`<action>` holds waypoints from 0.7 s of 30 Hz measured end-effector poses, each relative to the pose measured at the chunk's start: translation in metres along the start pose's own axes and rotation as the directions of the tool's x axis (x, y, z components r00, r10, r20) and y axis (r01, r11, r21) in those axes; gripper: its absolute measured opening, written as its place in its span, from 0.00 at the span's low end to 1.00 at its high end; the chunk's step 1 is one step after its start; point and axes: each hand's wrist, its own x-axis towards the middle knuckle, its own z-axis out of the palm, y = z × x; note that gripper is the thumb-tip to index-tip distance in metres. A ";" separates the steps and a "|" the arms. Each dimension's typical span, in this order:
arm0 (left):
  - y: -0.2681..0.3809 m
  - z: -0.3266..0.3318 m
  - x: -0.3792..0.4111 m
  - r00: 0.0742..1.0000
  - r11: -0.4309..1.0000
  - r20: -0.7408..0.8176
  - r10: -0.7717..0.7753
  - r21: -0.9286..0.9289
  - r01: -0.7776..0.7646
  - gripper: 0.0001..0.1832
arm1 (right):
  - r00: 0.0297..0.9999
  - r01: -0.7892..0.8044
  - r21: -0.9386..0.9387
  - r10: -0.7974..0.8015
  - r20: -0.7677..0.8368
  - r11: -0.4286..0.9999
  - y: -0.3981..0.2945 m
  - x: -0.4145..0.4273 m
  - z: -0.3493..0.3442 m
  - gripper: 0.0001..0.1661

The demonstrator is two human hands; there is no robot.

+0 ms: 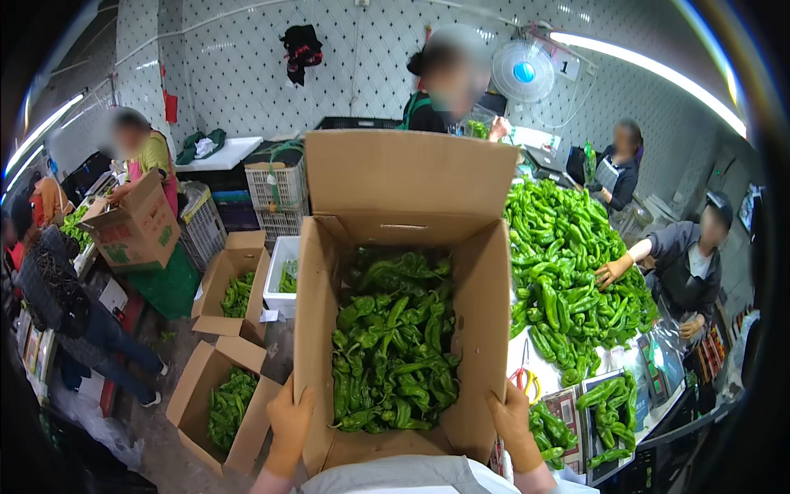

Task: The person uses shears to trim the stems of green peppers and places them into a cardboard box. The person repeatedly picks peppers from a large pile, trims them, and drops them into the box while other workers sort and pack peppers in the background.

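Note:
An upright cardboard box [404,179] is held before me with its top flaps apart; long green peppers [395,352] lie inside it. My left hand [289,420], in an orange glove, grips the box's left wall near the bottom of the view, thumb over the edge. On the right wall, my right hand [515,426], gloved the same way, has hold of the edge. Just right of the box, a big heap of green peppers [561,265] covers much of a white table [663,407]. Red-and-yellow-handled scissors [526,383] lie near my right hand.
Two open boxes [179,386] of peppers and a white foam box [282,302] stand on the floor at left. A co-worker's gloved hand [614,270] touches the heap. Another person holds a printed carton [139,225]. Scales [608,426] bearing peppers stand at the table's near edge.

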 end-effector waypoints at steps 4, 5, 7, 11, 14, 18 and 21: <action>-0.031 -0.020 -0.045 0.990 0.958 -0.125 0.064 -0.269 -0.096 0.21 | 0.979 0.175 0.064 -0.167 -0.121 0.982 -0.019 -0.054 -0.028 0.22; -0.029 -0.025 -0.055 0.988 0.923 -0.141 0.056 -0.371 -0.106 0.21 | 0.940 0.307 0.139 -0.278 -0.199 0.941 -0.026 -0.068 -0.028 0.19; -0.018 -0.013 -0.008 0.949 0.938 -0.169 0.266 -0.182 -0.295 0.19 | 0.796 0.527 -0.153 -0.549 -0.256 0.836 -0.033 -0.020 -0.024 0.20; 0.012 0.023 0.066 0.915 0.933 -0.217 0.340 -0.045 -0.358 0.21 | 0.956 0.292 0.293 -0.264 -0.131 0.910 -0.021 0.078 0.001 0.15; 0.013 0.027 0.056 0.958 0.965 -0.113 0.263 0.019 -0.263 0.21 | 0.993 0.119 0.276 -0.120 -0.014 0.954 -0.021 0.063 -0.005 0.15; -0.038 0.057 0.058 0.974 0.976 -0.075 0.215 0.000 -0.216 0.22 | 1.000 -0.005 0.232 -0.003 0.031 0.973 0.026 0.062 0.009 0.17; -0.050 0.069 0.062 0.991 0.991 -0.013 0.131 0.036 -0.131 0.22 | 0.996 -0.076 0.191 0.065 0.067 0.979 0.052 0.071 0.016 0.20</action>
